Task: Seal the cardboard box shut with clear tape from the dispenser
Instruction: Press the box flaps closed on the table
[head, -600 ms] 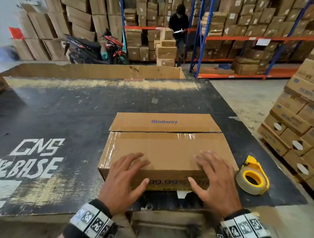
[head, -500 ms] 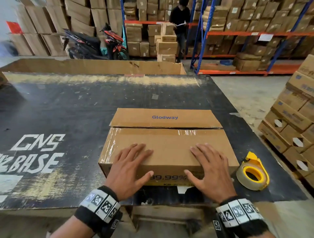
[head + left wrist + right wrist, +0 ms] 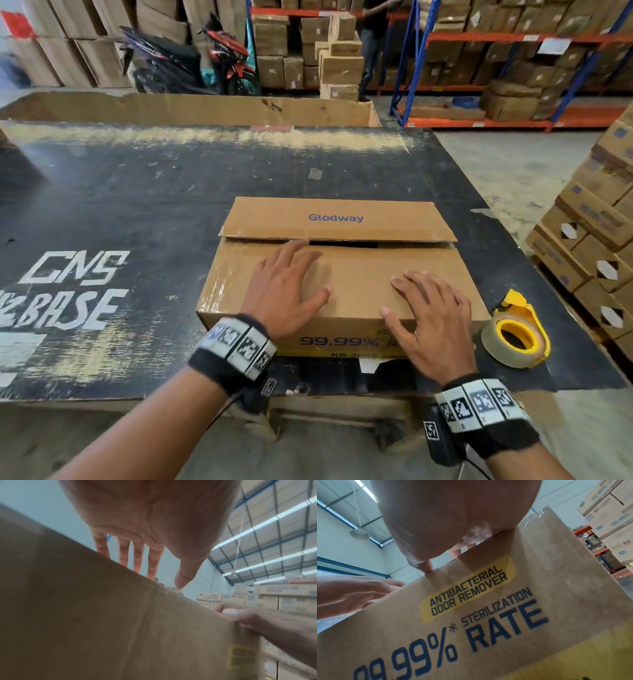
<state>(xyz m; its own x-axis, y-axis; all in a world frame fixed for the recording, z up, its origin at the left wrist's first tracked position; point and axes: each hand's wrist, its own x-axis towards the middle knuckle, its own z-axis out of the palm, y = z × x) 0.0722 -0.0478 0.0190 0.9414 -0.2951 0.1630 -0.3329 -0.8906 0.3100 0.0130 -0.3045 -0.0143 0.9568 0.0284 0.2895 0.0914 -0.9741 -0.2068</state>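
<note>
A brown cardboard box [image 3: 359,274] printed "Glodway" stands near the front edge of the black table [image 3: 137,192]. Its far flap [image 3: 337,219] sits slightly raised, with a dark gap at the seam. My left hand [image 3: 291,284] lies flat on the near flap, fingertips at the seam. My right hand [image 3: 428,318] lies flat on the near right part of the top, thumb over the front edge. The yellow tape dispenser [image 3: 517,334] with clear tape lies on the table right of the box, untouched. The wrist views show the box front [image 3: 488,615] and straight fingers [image 3: 137,555] above the box [image 3: 102,615].
Stacked cartons [image 3: 596,240] stand on the floor to the right of the table. A long open cardboard tray [image 3: 191,109] borders the table's far edge. Beyond are a motorbike [image 3: 191,65], shelving racks [image 3: 513,61] and a person [image 3: 373,41].
My left hand slid forward across the near flap to the seam. The near flap has sunk and a dark gap shows at the seam. My right hand moved forward slightly.
</note>
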